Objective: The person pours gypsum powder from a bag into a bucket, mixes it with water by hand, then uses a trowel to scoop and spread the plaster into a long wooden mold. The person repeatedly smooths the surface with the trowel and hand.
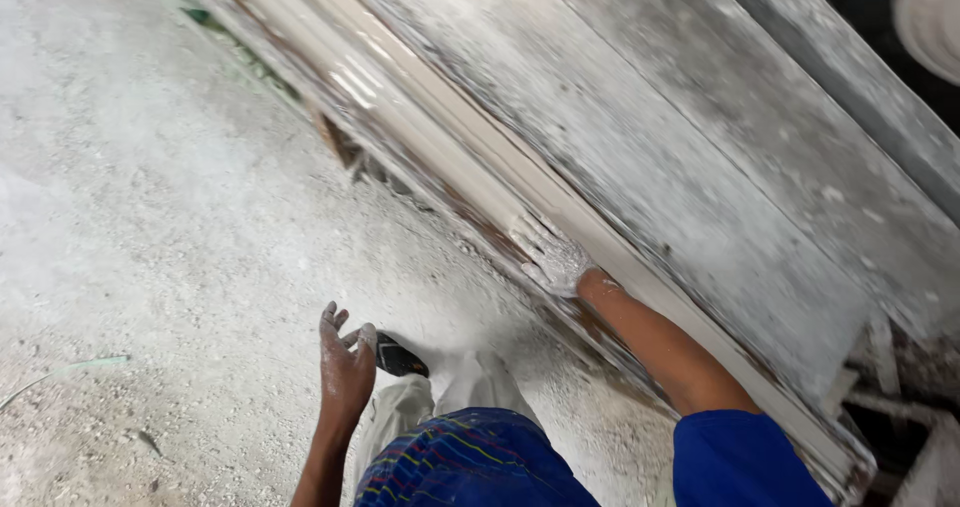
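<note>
White plaster dust coated nearly everything: the right hand [551, 256] lay flat, fingers spread, pressed on the long pale moulding strip [470, 162] that ran diagonally along the near edge of the dusty workbench [700, 167], and nothing was gripped in it. The left hand [343, 362] hung free beside the body, loosely open and empty, above the powdery concrete floor [150, 217] and close to the dark shoe [398, 357]. The strip sat right at the bench's lip, so a sideways push from that flat palm looked liable to slide it over the edge, and a long, thin cast piece of that kind would probably crack if it dropped or flexed. Dust on the palm and on the strip likely made the contact slippery; a slip could carry the hand onto the rough, chipped bench edge just below. The floor's loose powder could also let a foot skid. Open room lay to the left, where the floor stretched wide; to the right the bench's slabs and the timber framing [900, 407] at its end hemmed movement in.
</note>
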